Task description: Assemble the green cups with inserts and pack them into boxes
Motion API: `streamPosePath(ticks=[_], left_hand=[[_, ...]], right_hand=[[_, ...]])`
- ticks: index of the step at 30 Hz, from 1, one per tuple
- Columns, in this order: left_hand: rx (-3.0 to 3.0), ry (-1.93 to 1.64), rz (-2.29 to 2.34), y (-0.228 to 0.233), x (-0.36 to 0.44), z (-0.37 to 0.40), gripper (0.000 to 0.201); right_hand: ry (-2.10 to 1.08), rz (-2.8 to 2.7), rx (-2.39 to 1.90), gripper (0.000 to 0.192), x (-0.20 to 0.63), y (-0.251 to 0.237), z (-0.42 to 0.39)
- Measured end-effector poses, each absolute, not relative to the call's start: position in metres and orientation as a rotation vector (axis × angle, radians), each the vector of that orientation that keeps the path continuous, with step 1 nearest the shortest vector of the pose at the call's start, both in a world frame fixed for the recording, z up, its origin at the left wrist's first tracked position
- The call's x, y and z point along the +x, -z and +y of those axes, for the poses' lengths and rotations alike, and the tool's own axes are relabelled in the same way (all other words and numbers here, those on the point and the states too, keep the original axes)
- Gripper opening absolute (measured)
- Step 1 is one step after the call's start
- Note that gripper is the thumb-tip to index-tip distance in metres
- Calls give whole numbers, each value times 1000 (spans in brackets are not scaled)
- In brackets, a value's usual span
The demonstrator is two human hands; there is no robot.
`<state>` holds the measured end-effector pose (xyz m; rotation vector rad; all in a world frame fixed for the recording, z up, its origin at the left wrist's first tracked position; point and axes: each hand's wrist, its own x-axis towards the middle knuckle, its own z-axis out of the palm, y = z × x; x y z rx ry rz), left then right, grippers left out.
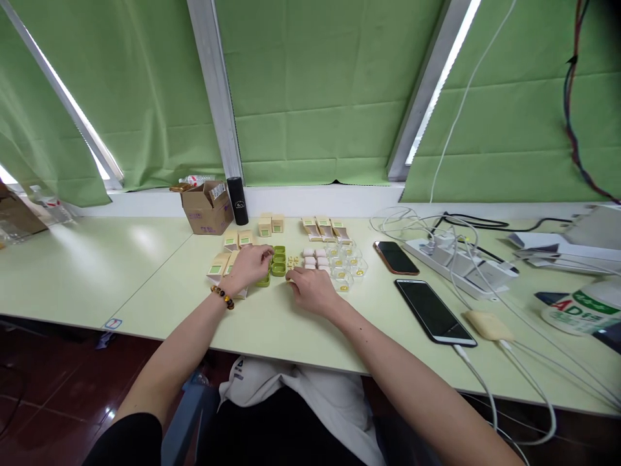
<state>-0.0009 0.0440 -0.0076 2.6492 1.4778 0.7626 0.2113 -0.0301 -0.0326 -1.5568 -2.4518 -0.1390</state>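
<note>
My left hand point(252, 264), a beaded bracelet at its wrist, is over the green small boxes point(278, 259), its fingers curled together at their left side. One green box lies partly under this hand. Whatever its fingertips pinch is hidden. My right hand point(313, 289) rests low on the table with its fingers drawn together, the tips at the near edge of a cluster of tiny yellow pieces point(292, 261). Too small to make out is anything between those fingertips. Just beyond it sit white rounded blocks point(309, 261) in rows, with clear plastic cases point(342, 265) to their right.
Open cream cartons point(325, 230) stand behind, and more cartons point(218, 266) lie left of my left hand. A cardboard box point(207, 210) and black bottle point(237, 200) are at the back. Phones point(434, 312), a power strip point(460, 265) and cables occupy the right.
</note>
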Motion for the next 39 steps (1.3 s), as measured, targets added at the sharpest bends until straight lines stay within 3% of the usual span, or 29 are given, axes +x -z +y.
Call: streamPosePath(ticks=[18, 22, 27, 31, 39], left_hand=[[2927, -402, 1272, 3, -11, 39, 10], [2917, -314, 1301, -2, -20, 39, 18], [2945, -206, 1308, 2, -20, 35, 10], [3051, -123, 1292, 6, -15, 29, 19], [3148, -502, 897, -1, -9, 21, 28]], right_hand=[[173, -2142, -1789, 24, 228, 39, -11], [159, -2160, -1761, 25, 223, 42, -12], [150, -2166, -1734, 24, 221, 43, -13], [151, -2159, -1725, 23, 220, 42, -14], [146, -2105, -1723, 21, 223, 41, -12]])
